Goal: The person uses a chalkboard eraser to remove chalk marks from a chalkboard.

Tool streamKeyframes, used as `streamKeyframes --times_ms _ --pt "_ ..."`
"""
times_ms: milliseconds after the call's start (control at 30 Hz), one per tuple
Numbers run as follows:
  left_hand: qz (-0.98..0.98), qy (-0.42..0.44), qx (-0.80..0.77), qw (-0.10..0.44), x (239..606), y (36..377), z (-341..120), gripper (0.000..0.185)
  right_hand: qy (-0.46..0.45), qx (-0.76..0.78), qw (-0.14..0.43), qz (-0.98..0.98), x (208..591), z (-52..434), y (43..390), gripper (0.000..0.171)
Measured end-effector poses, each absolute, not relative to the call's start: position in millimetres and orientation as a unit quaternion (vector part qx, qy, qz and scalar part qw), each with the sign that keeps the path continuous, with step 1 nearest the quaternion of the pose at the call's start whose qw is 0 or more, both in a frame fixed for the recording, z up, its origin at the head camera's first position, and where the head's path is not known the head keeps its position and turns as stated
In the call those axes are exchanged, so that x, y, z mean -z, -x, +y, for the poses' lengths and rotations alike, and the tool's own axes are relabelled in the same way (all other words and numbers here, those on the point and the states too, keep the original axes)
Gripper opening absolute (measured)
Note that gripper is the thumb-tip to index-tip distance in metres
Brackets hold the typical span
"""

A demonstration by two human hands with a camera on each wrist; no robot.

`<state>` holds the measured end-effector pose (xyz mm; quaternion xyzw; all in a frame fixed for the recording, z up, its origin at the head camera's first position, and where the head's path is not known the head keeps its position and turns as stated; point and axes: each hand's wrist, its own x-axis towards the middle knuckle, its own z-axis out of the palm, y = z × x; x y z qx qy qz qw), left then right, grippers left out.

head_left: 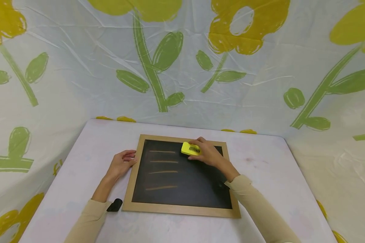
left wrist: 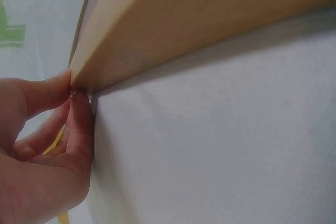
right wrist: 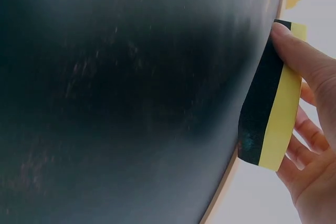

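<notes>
A chalkboard [head_left: 197, 189] with a light wooden frame lies on the table, several short tan strokes [head_left: 163, 172] down its left half. My right hand [head_left: 209, 154] grips a yellow-and-black eraser [head_left: 187, 147] at the board's upper right, thumb on one long side and fingers on the other. In the right wrist view the eraser's black pad [right wrist: 260, 106] faces the dark surface. At the frame's left side, my left hand [head_left: 121, 164] pinches the wooden edge [left wrist: 131, 40], thumb [left wrist: 52, 90] on top and curled fingers against the side below.
The white table [head_left: 261, 162] extends around the board on all sides. A small black object [head_left: 115, 205] sits beside the left sleeve, near the board's lower left corner. A flower-printed cloth [head_left: 103, 67] hangs behind the table and at both sides.
</notes>
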<state>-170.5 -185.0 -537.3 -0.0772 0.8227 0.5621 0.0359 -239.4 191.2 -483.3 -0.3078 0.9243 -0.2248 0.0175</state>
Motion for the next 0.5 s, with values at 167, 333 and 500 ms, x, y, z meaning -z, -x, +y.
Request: streamKeyframes --times_ms 167,333,500 --pt "0.823 0.077 -0.562 0.037 537 169 -185 0.040 0.321 0.222 0.019 0.920 486 182 239 0.067" --pt "0.821 0.074 -0.566 0.034 537 170 -185 0.040 0.332 0.219 0.023 0.917 487 176 238 0.063" --pt "0.820 0.071 -0.567 0.036 537 170 -186 0.040 0.343 0.221 0.020 0.913 491 171 239 0.057"
